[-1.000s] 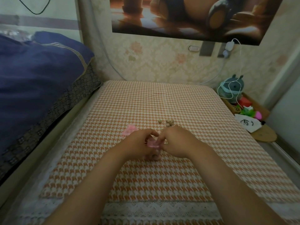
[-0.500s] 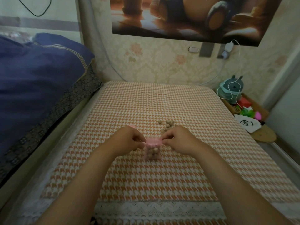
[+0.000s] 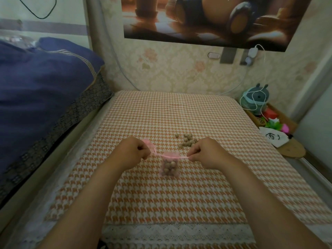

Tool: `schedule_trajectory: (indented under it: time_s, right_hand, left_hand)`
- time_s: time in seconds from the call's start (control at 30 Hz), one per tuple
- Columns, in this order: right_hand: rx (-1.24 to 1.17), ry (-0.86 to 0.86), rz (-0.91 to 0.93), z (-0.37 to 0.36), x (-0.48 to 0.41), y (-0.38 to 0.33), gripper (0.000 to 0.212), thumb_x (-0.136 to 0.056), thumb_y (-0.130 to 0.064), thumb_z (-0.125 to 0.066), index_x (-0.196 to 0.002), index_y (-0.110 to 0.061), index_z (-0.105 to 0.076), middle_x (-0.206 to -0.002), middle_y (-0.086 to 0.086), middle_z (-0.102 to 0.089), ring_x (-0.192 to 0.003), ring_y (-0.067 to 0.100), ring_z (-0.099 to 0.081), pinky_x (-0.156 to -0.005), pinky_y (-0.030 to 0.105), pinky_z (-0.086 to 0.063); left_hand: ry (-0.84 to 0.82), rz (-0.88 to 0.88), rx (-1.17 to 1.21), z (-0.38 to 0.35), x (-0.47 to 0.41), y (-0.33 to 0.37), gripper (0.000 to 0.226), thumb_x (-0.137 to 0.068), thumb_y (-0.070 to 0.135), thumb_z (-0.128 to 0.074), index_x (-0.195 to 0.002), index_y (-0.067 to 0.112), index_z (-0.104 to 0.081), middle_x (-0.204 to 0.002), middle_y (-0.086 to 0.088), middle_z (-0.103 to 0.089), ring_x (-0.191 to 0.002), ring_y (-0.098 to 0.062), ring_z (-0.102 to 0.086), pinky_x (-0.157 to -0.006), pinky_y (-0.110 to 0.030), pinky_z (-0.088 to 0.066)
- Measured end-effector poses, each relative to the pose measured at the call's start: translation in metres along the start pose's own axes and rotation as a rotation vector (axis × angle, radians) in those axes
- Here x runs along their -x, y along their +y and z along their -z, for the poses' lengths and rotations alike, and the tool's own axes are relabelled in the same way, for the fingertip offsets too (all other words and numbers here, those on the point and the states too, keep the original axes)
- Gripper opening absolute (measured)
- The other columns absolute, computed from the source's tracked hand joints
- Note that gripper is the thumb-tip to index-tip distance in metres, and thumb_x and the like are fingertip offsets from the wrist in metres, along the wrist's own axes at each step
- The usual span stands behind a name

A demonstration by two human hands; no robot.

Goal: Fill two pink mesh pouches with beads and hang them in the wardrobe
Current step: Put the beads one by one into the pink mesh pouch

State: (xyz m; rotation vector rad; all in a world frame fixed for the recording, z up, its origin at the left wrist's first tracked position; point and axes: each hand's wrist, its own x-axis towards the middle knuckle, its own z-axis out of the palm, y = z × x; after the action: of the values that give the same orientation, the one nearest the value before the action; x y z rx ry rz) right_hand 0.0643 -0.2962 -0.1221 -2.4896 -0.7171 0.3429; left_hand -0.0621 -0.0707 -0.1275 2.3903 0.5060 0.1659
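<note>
A pink mesh pouch (image 3: 169,167) filled with several tan beads lies on the orange houndstooth cloth (image 3: 179,194). Its pink drawstring (image 3: 181,156) is stretched sideways, and the pouch mouth is gathered shut. My left hand (image 3: 132,151) pinches the string's left end, and my right hand (image 3: 206,152) pinches the right end. A second pink pouch (image 3: 150,145) shows partly behind my left hand. Several loose beads (image 3: 187,141) lie on the cloth just beyond the hands.
A dark blue quilt (image 3: 41,97) is piled on the bed at the left. At the right edge stand a teal toy (image 3: 255,99), a white cable (image 3: 258,83), a white bag with a drawing (image 3: 273,138) and a round wooden disc (image 3: 292,150). The wall is close behind.
My hands have moved apart, left and right, drawing the string out and gathering the pouch mouth closed. The beaded pouch now lies uncovered between them.
</note>
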Motion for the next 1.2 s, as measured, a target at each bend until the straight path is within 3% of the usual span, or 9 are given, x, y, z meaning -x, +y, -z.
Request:
schedule_trajectory:
  time_s: [0.1, 0.33, 0.5, 0.73, 0.87, 0.93, 1.0, 1.1, 1.2]
  right_hand:
    - [0.011, -0.009, 0.023, 0.001, 0.002, -0.002, 0.006, -0.087, -0.022, -0.078, -0.091, -0.024, -0.082, -0.081, -0.011, -0.073, -0.07, 0.005, -0.065, -0.065, 0.024, -0.052]
    - [0.081, -0.012, -0.076, 0.004, -0.001, 0.012, 0.007, -0.085, -0.022, -0.079, -0.08, -0.026, -0.081, -0.087, -0.008, -0.075, -0.083, 0.008, -0.067, -0.084, 0.035, -0.058]
    - [0.125, -0.093, -0.072, 0.002, -0.002, 0.008, 0.005, -0.086, -0.019, -0.078, -0.084, -0.022, -0.081, -0.089, -0.006, -0.076, -0.086, 0.01, -0.068, -0.086, 0.035, -0.058]
    - [0.121, -0.105, -0.095, 0.002, -0.003, 0.01, 0.005, -0.087, -0.021, -0.078, -0.083, -0.024, -0.081, -0.092, -0.006, -0.077, -0.087, 0.011, -0.069, -0.087, 0.038, -0.059]
    - [0.093, -0.089, -0.025, 0.008, 0.003, 0.005, 0.01, -0.092, -0.021, -0.071, -0.091, -0.023, -0.081, -0.083, -0.007, -0.072, -0.077, 0.008, -0.064, -0.073, 0.031, -0.056]
    - [0.05, -0.108, -0.006, 0.013, 0.008, 0.001, 0.014, -0.095, -0.02, -0.067, -0.094, -0.022, -0.081, -0.071, -0.009, -0.066, -0.063, 0.007, -0.057, -0.058, 0.024, -0.047]
    - [0.036, -0.126, 0.008, 0.015, 0.009, -0.001, 0.017, -0.097, -0.018, -0.064, -0.091, -0.023, -0.08, -0.068, -0.002, -0.066, -0.059, 0.013, -0.056, -0.056, 0.034, -0.051]
    - [0.034, -0.125, 0.018, 0.015, 0.01, -0.003, 0.018, -0.096, -0.017, -0.064, -0.09, -0.025, -0.079, -0.07, 0.003, -0.068, -0.062, 0.019, -0.06, -0.064, 0.041, -0.059]
    - [-0.033, -0.09, 0.026, 0.013, 0.011, -0.004, 0.014, -0.093, -0.016, -0.069, -0.092, -0.025, -0.079, -0.077, 0.002, -0.073, -0.062, 0.019, -0.065, -0.061, 0.037, -0.059]
  left_hand:
    - [0.007, 0.024, 0.08, -0.004, 0.001, 0.001, 0.022, -0.094, 0.017, -0.06, -0.074, 0.013, -0.068, -0.073, -0.001, -0.071, -0.062, -0.016, -0.063, -0.057, -0.026, -0.051]
    - [-0.069, 0.05, 0.055, 0.006, 0.002, -0.009, 0.02, -0.095, 0.012, -0.056, -0.077, 0.013, -0.063, -0.071, -0.002, -0.069, -0.062, -0.017, -0.065, -0.053, -0.026, -0.048]
    - [-0.053, 0.054, 0.038, 0.007, 0.002, -0.011, 0.019, -0.095, 0.014, -0.057, -0.078, 0.012, -0.064, -0.072, -0.004, -0.07, -0.07, -0.025, -0.069, -0.062, -0.036, -0.055]
    - [-0.117, 0.082, 0.061, 0.008, 0.006, -0.009, 0.018, -0.096, 0.015, -0.056, -0.08, 0.013, -0.064, -0.077, -0.006, -0.07, -0.069, -0.019, -0.066, -0.059, -0.028, -0.051]
    - [-0.156, 0.052, 0.492, 0.007, 0.012, 0.005, 0.022, -0.095, 0.014, -0.055, -0.077, 0.011, -0.066, -0.099, -0.004, -0.073, -0.095, -0.02, -0.067, -0.085, -0.036, -0.053]
    - [-0.214, 0.046, 0.748, -0.002, 0.011, 0.016, 0.027, -0.098, 0.012, -0.045, -0.099, -0.005, -0.067, -0.112, -0.007, -0.072, -0.108, -0.022, -0.066, -0.098, -0.037, -0.049]
    - [-0.254, 0.079, 0.932, -0.015, 0.007, 0.024, 0.037, -0.099, 0.012, -0.037, -0.111, -0.016, -0.058, -0.113, -0.017, -0.071, -0.111, -0.029, -0.066, -0.103, -0.04, -0.046]
    - [-0.225, 0.156, 1.119, -0.029, 0.004, 0.035, 0.032, -0.099, 0.013, -0.033, -0.094, -0.009, -0.056, -0.097, -0.024, -0.072, -0.091, -0.037, -0.071, -0.088, -0.042, -0.053]
    - [-0.175, 0.17, 1.001, -0.034, 0.001, 0.037, 0.029, -0.1, 0.013, -0.034, -0.09, -0.004, -0.055, -0.086, -0.02, -0.07, -0.069, -0.031, -0.069, -0.07, -0.037, -0.053]
